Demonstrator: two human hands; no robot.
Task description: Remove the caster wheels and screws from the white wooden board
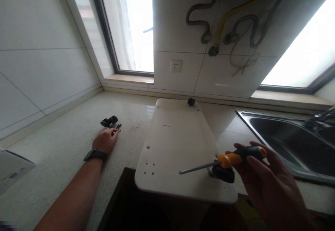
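Observation:
My right hand holds a Phillips screwdriver by its black and orange handle, the shaft pointing left over a white board. Below the handle, a black caster sits at the board's near right corner. Another caster is at the far right corner. The left corners show bare screw holes. Left of the board, my left hand, wearing a dark watch, has its fingertips pinched at a small pile of screws. Whether a screw is between them is hidden. Two loose black casters lie just beyond.
A steel sink with a tap is set into the speckled countertop at right. A box stands at the left edge. On the tiled wall are a socket and hanging hoses. The board overhangs a dark opening in front.

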